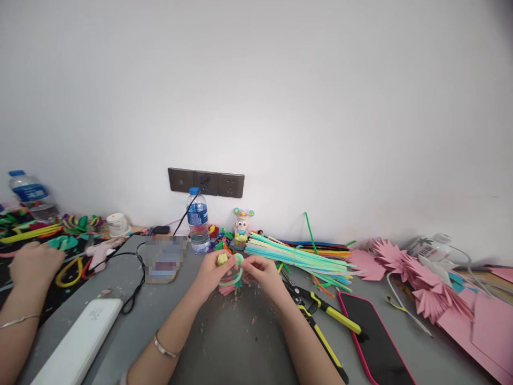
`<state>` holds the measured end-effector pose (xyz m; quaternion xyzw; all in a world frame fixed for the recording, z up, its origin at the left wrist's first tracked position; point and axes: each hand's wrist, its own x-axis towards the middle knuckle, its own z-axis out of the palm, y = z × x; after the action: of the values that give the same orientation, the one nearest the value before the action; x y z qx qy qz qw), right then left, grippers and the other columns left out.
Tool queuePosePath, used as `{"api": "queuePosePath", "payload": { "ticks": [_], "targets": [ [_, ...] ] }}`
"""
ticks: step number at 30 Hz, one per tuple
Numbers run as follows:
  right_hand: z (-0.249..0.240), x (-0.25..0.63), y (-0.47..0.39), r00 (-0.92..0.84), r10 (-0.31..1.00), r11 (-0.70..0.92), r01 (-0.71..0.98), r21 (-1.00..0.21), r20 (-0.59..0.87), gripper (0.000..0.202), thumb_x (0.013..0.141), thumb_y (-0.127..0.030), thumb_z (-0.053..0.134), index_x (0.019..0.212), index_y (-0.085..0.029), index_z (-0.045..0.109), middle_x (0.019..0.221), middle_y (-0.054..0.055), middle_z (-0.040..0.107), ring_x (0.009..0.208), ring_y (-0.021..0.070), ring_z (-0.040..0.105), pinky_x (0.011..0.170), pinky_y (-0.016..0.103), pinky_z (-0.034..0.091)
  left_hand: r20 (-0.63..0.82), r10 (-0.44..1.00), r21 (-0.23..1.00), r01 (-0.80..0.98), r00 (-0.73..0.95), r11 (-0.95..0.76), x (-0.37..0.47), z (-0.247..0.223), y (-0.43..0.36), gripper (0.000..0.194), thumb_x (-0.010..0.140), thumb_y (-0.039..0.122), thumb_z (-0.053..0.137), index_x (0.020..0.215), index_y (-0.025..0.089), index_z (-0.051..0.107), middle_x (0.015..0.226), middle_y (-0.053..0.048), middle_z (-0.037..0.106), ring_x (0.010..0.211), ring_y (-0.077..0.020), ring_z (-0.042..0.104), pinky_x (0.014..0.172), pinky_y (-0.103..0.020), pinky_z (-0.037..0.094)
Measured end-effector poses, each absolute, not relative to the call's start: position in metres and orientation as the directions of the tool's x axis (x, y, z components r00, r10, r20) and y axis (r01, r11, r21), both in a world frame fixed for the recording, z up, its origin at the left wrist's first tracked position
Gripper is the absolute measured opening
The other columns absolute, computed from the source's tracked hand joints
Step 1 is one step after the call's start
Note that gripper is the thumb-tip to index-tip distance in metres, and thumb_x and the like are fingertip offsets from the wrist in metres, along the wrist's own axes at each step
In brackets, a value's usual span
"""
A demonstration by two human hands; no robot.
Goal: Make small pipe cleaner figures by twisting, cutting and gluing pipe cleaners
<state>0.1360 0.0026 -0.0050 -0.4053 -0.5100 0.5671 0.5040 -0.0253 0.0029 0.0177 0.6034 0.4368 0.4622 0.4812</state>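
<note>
My left hand (212, 271) is closed on a pale green pipe cleaner (239, 274), which bends in a loop between my two hands. A small pale yellow piece (222, 259) shows at the fingers of that hand. My right hand (262, 274) pinches the same pipe cleaner from the other side, its fingertips close to the left ones. Just beneath the loop is a pink ridged piece (227, 289); whether it is held or lies on the table I cannot tell. Behind my hands stands a small figurine (241, 227).
Bundled pipe cleaners (296, 254), yellow-handled pliers (328, 313) and a pink-edged phone (377, 339) lie to the right, with folded pink paper (425, 283) beyond. Left are a water bottle (199, 224), a blurred-out device (163, 259), a white power bank (80, 342) and another person's hand (36, 264).
</note>
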Motion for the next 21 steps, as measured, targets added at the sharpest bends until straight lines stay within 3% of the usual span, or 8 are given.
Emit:
{"api": "queuePosePath", "payload": {
  "ticks": [9, 15, 21],
  "targets": [
    [-0.005, 0.139, 0.001, -0.236, 0.968, 0.045, -0.187, -0.981, 0.090, 0.036, 0.074, -0.052, 0.071, 0.073, -0.019, 0.059, 0.062, -0.003, 0.056, 0.051, 0.0091, 0.046, 0.052, 0.023, 0.040, 0.089, 0.961, 0.990, 0.082, 0.263, -0.114, -0.026, 0.019, 0.001, 0.034, 0.075, 0.047, 0.068, 0.070, 0.014, 0.061, 0.055, 0.004, 0.050, 0.051, -0.0091, 0.044, 0.052, -0.021, 0.035],
    [0.000, 0.141, 0.000, -0.258, 0.960, 0.084, -0.114, -0.990, 0.112, 0.038, 0.072, -0.054, 0.072, 0.072, -0.018, 0.059, 0.058, -0.006, 0.048, 0.049, 0.0085, 0.042, 0.049, 0.023, 0.035, 0.071, 0.970, 0.996, 0.040, 0.232, -0.083, -0.024, 0.008, 0.004, 0.036, 0.072, 0.048, 0.071, 0.081, 0.014, 0.063, 0.062, 0.005, 0.048, 0.052, -0.0077, 0.042, 0.050, -0.020, 0.033],
    [0.003, 0.143, -0.002, -0.282, 0.954, 0.084, -0.091, -0.992, 0.107, 0.038, 0.074, -0.055, 0.070, 0.071, -0.018, 0.058, 0.058, -0.007, 0.044, 0.050, 0.0082, 0.038, 0.049, 0.022, 0.031, -0.002, 0.975, 0.998, -0.059, 0.220, 0.015, -0.022, 0.005, 0.004, 0.039, 0.067, 0.050, 0.075, 0.076, 0.013, 0.063, 0.054, 0.006, 0.047, 0.050, -0.0076, 0.041, 0.049, -0.020, 0.031]
  ]
}}
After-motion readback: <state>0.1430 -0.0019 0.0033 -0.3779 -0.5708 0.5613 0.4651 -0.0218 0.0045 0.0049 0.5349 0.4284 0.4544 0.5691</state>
